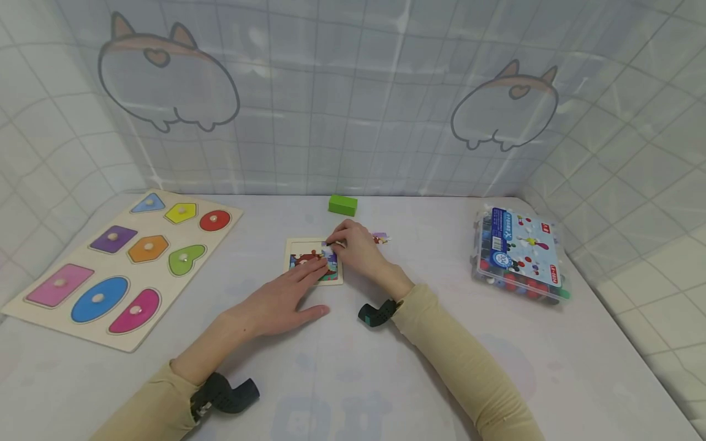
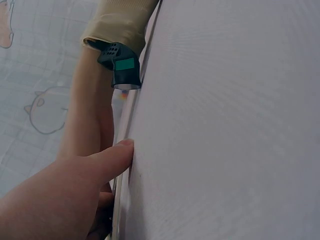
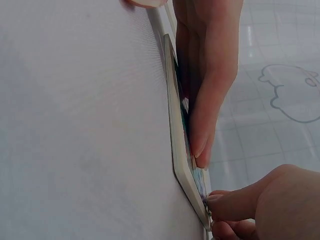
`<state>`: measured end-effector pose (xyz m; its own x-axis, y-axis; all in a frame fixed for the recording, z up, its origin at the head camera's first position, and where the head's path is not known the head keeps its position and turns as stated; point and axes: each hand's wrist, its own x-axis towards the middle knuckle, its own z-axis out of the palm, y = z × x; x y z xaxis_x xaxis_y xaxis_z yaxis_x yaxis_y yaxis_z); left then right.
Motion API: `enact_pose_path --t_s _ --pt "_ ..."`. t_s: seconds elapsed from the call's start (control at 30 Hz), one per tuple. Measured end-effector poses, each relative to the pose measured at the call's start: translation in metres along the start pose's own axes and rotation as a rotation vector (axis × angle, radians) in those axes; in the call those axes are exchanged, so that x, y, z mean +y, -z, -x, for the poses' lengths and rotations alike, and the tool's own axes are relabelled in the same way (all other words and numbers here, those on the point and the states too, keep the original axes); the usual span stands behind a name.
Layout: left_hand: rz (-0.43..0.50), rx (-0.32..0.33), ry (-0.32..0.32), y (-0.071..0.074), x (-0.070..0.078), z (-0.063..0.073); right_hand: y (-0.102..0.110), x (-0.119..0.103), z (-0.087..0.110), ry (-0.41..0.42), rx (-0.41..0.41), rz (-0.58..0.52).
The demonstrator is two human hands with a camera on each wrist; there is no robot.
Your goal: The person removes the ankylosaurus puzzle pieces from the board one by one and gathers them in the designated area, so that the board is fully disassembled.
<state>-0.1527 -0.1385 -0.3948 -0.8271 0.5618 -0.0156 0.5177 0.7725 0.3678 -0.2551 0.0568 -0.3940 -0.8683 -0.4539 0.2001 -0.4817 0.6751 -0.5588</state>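
A small jigsaw puzzle (image 1: 333, 271) with a brown figure and purple and green parts lies in a pale wooden frame (image 1: 333, 283). My left hand (image 1: 281, 300) rests its straight fingers on the picture, thumb spread to the side. At the frame's upper right corner, the thumb and fingertips of my right hand (image 1: 355, 248) pinch a small puzzle piece (image 1: 328, 244), mostly hidden by them. The right wrist view shows that thumb (image 3: 235, 202) right at the frame's edge. Just beyond my right hand lies a loose, colourful puzzle piece (image 1: 380, 238).
A green block (image 1: 343, 205) stands behind the puzzle. On the left lies a wooden shape board (image 1: 182, 300) with knobbed, coloured shapes. To the right is a clear plastic box (image 1: 521, 254) of small coloured parts. Tiled-pattern sheeting (image 1: 342, 98) rises behind the table.
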Motion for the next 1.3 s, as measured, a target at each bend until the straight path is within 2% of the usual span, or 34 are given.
enact_pose_path --t_s 0.43,0.63,0.97,1.3 --pt "-0.003 0.002 0.008 0.0015 0.0006 0.0011 0.0061 0.0011 0.0006 0.044 -0.092 -0.058" --pt "0.002 -0.005 0.009 0.0017 0.0013 0.0016 0.0048 0.0037 0.0002 0.064 -0.088 -0.046" --pt "-0.006 0.005 0.003 0.001 0.0011 0.0005 0.0066 0.0026 0.0009 0.026 -0.1 -0.056" --pt "-0.003 0.009 0.003 -0.0005 0.001 -0.0002 0.0059 0.0028 0.0016 0.024 -0.108 -0.042"
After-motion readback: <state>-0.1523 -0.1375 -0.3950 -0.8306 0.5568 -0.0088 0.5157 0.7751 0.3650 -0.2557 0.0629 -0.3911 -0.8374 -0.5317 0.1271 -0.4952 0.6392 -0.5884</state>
